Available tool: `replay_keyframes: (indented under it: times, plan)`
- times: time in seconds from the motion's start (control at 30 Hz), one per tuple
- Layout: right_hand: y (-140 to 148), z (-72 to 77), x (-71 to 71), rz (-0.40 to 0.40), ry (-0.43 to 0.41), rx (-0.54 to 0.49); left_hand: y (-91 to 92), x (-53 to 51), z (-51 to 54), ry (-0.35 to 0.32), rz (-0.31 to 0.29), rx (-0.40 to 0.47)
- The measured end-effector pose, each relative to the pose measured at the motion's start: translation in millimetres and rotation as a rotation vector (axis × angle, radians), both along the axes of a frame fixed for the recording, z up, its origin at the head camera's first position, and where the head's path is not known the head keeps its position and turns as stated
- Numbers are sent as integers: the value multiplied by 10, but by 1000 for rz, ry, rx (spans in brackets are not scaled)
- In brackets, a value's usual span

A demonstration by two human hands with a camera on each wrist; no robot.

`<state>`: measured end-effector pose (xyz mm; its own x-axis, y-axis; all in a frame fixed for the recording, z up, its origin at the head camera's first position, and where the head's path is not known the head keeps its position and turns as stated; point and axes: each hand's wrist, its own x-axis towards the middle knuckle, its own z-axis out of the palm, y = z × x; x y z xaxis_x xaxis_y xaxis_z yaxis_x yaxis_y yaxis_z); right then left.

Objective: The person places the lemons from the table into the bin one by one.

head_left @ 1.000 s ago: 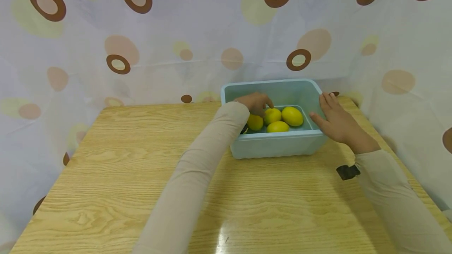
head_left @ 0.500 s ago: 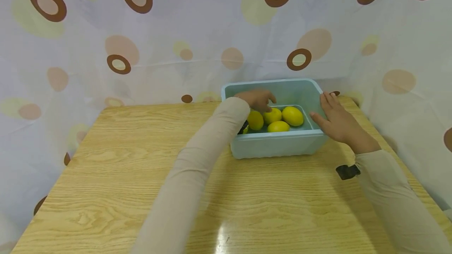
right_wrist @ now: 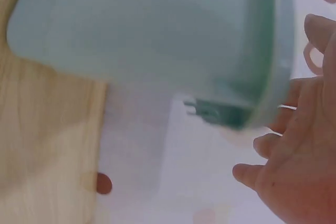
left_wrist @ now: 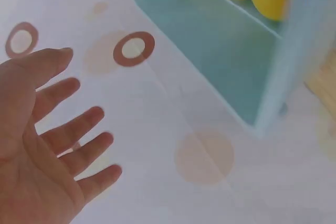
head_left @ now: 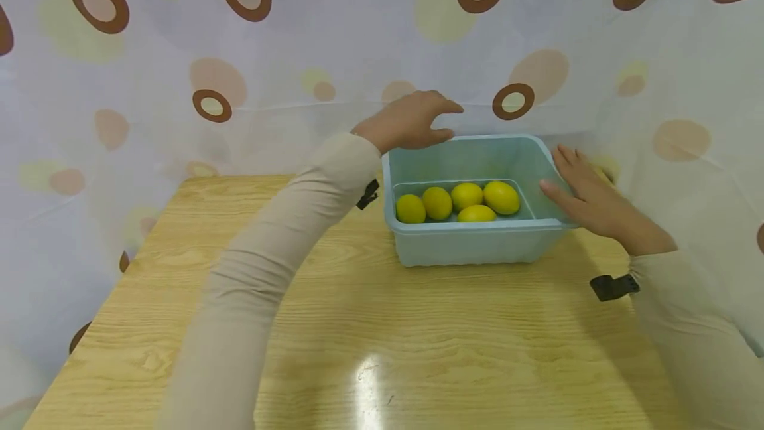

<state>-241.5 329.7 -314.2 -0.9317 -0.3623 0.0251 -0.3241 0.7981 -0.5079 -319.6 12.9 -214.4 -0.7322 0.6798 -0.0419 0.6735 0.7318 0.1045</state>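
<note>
Several yellow lemons point(head_left: 476, 213) lie together on the floor of a light blue plastic bin point(head_left: 477, 247). My left hand point(head_left: 412, 121) is raised above the bin's back left corner, holding nothing. In the left wrist view its fingers point(left_wrist: 76, 130) are spread apart, away from the bin wall. On the right, my right hand point(head_left: 587, 201) lies along the bin's right rim with its fingers extended. The right wrist view shows the right palm point(right_wrist: 304, 166) beside the rim; whether it touches there is hard to tell.
The bin stands on a wooden table point(head_left: 334, 324) near its back right. A patterned curtain point(head_left: 334, 38) with brown and beige rings hangs behind and along both sides. Black straps sit by both wrists, such as the right strap point(head_left: 613, 287).
My left hand has risen out of the bin, up and slightly left, leaving the lemons uncovered. My right hand stays by the right rim. The head view has shifted slightly.
</note>
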Motion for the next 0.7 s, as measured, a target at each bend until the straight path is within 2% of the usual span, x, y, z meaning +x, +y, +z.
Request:
replay_keyframes:
  times: [0.07, 0.17, 0.33, 0.47, 0.57, 0.7]
  plan:
    - [104, 52, 5, -8, 41, 18, -216, 70, 11, 67, 11, 30]
    - [286, 117, 8, -28, 82, 83, -578, 179, -41, 150, 52, 69]
    - [598, 136, -12, -79, 147, 237, -1165, 369, -240, 213, 169, 98]
    - [786, 33, 8, -129, 100, 345, -1574, 543, -488, 198, 270, 73]
    - [905, -87, 17, -149, 20, 394, -1828, 662, -699, 149, 333, 48]
    - [1045, -235, 14, -158, -39, 417, -2067, 779, -973, 72, 389, 32]
